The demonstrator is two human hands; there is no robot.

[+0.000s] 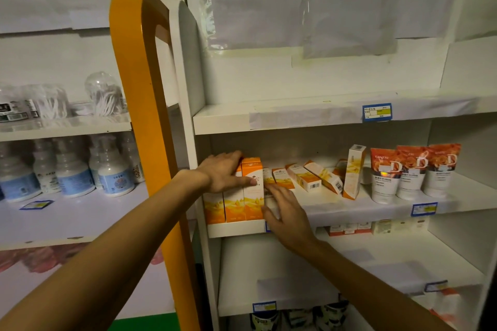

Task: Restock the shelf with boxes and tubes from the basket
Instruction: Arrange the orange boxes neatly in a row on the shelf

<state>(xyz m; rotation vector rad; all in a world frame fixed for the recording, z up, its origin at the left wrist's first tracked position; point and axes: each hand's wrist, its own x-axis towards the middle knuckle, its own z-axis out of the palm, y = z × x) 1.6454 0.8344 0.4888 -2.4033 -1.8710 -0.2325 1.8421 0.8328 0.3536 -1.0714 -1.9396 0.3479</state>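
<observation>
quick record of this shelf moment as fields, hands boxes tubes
left hand: grips the upright boxes at the left end of the shelf
right hand: open, fingers spread, beside those boxes
fallen boxes: lying tilted mid-shelf
tubes: three, standing cap-down, right end
basket: not in view

Rose-printed tubes (411, 172) carry a big white "D" — other print illegible.

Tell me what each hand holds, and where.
Left hand has its grip on the upright orange box near its top, thumb on the front. Right hand lies open, holding nothing.
</observation>
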